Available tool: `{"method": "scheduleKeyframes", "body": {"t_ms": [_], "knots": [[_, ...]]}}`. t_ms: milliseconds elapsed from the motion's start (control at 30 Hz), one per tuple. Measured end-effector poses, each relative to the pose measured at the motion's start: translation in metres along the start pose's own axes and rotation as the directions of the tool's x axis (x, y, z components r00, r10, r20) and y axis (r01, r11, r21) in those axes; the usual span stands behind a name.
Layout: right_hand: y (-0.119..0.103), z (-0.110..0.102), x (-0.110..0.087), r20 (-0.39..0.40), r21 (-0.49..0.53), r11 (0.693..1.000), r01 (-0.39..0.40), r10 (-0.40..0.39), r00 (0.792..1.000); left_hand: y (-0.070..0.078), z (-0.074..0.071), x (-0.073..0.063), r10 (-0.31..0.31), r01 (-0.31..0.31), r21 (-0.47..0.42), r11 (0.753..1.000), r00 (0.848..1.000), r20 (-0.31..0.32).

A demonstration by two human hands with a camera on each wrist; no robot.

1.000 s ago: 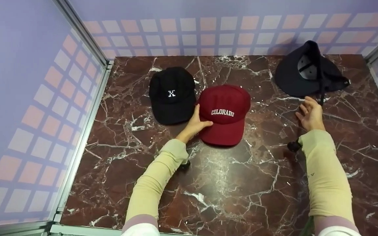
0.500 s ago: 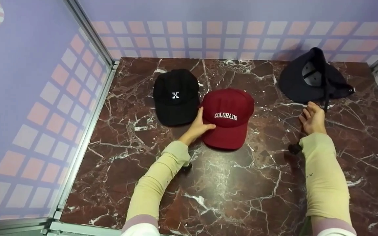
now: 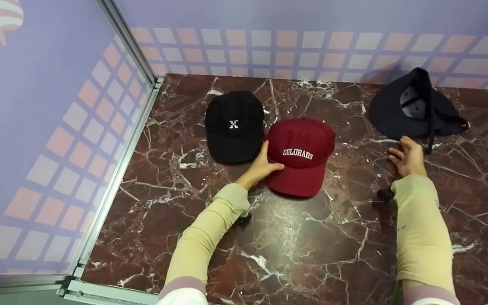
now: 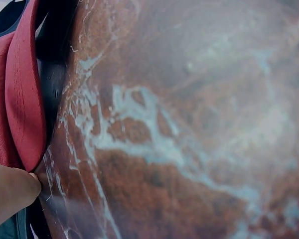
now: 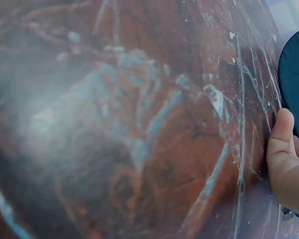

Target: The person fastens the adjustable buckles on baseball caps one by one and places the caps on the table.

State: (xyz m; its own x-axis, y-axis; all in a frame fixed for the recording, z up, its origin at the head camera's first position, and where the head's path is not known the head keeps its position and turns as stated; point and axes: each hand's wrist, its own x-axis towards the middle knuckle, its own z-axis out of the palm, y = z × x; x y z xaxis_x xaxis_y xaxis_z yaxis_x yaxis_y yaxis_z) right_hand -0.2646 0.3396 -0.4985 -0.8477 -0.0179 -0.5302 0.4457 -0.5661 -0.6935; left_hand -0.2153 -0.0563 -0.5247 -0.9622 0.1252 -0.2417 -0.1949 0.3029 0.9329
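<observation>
In the head view my left hand (image 3: 261,169) holds the left side of a red baseball cap (image 3: 299,148) lettered COLORADO, thumb on its front near the brim. Its other fingers are partly hidden by the cap. A black baseball cap (image 3: 234,123) with a small white emblem lies directly to the left, peak toward me. At the right, a dark navy cap (image 3: 381,108) rests tipped, its inside and back strap showing. My right hand (image 3: 411,159) is just in front of it, fingers loosely bent, fingertips right at its edge. The right wrist view shows the thumb (image 5: 281,132) beside this cap.
The caps lie on a dark red marbled table (image 3: 311,245). Behind stands a lilac wall panel (image 3: 295,17) with pink and white squares; another panel (image 3: 57,106) with a metal frame borders the left side.
The head view has shifted, so everything appears slightly farther right and lower. Hands and caps keep about the same places relative to each other.
</observation>
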Motion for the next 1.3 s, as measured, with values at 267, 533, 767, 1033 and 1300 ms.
{"method": "scheduleKeyframes", "body": {"t_ms": [267, 533, 767, 1033, 1300], "knots": [[0.001, 0.001, 0.005, 0.017, 0.131, 0.990, -0.043, 0.041, 0.999, -0.003, 0.003, -0.002, -0.008, 0.008, 0.000, 1.000, 1.000, 0.006], [-0.001, 0.002, 0.008, -0.012, 0.338, 0.941, -0.003, 0.007, 1.000, -0.003, 0.005, -0.003, 0.003, -0.003, -0.008, 1.000, 1.000, -0.001], [-0.007, 0.011, 0.007, -0.074, 0.261, 0.965, 0.036, -0.017, 0.997, -0.002, 0.003, -0.002, 0.005, -0.005, -0.009, 1.000, 1.000, -0.002], [-0.004, 0.009, 0.012, -0.338, -0.688, 0.718, 0.104, -0.445, 0.829, -0.003, 0.002, 0.000, 0.001, -0.001, -0.002, 1.000, 1.000, 0.000], [-0.001, -0.009, 0.012, -0.031, -0.999, 0.018, -0.027, -0.346, 0.938, 0.004, 0.000, -0.004, -0.007, 0.007, -0.010, 1.000, 1.000, 0.013]]}}
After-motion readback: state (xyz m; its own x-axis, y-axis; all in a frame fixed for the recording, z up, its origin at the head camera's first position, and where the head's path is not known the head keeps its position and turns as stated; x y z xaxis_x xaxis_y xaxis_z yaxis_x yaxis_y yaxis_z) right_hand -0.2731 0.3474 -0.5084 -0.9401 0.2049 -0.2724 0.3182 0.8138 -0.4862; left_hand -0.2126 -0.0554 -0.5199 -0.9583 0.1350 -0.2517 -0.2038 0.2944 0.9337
